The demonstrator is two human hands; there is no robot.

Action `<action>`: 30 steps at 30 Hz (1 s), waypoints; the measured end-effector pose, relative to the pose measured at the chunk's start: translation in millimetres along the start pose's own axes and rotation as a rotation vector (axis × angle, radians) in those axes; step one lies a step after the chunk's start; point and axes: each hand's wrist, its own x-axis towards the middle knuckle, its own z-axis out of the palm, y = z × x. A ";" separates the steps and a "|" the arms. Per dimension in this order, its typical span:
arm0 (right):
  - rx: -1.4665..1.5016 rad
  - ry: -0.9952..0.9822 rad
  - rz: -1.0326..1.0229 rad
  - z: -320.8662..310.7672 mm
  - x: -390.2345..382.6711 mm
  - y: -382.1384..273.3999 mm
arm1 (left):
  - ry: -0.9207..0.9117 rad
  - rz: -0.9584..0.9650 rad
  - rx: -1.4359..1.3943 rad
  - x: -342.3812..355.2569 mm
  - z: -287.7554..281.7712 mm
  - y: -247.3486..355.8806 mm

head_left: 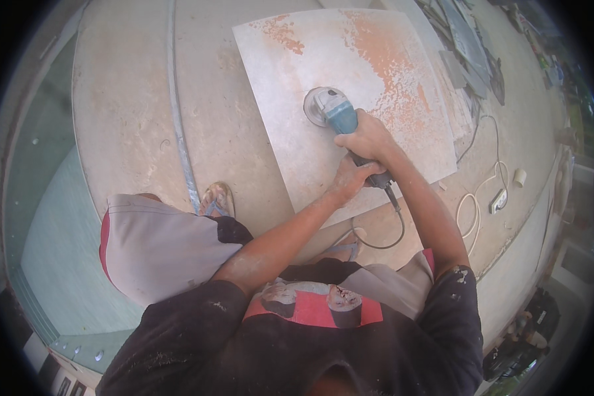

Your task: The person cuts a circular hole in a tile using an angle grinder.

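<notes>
Grinder work is under way on a large square tile (350,105) lying flat on the concrete floor (132,99): the teal-bodied angle grinder (333,113) sits near the tile's middle, its round disc guard flat against the surface. Its long axis runs from the disc at upper left down to the handle at lower right, so the head points away from the person and slightly to their left. The right hand (366,140) has a full, closed grip around the body just behind the head; the left hand (350,179) is wrapped about the rear of the handle where the dark power cord (383,237) leaves it and loops over the floor. As a judgement, the job looks partly done: an orange-pink coating survives in patches toward the tile's far and right parts, while the area about the disc and the near-left portion is bare grey, so the coloured patches seem to be what is left. Outward, a foot in a sandal (216,198) rests beside the tile's near-left edge, a white extension lead (485,191) lies to the right, and stacked tile offcuts (468,46) sit beyond the far right corner.
</notes>
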 end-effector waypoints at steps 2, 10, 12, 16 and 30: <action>0.006 0.016 -0.004 1.3 0.5 1.7 | -0.001 0.000 -0.010 -0.3 0.8 1.1; 0.082 0.049 0.003 -3.1 -12.1 0.7 | -0.007 -0.028 0.004 -0.7 0.4 -3.6; 0.079 0.047 -0.025 -1.9 -10.0 10.8 | -0.017 -0.039 0.018 -1.4 2.2 -3.4; 0.095 0.052 -0.031 2.4 -9.3 15.8 | 0.015 -0.021 0.014 -4.0 7.0 -3.2; 0.168 0.006 -0.029 3.3 -4.1 17.5 | 0.097 0.038 0.025 1.3 7.2 -13.6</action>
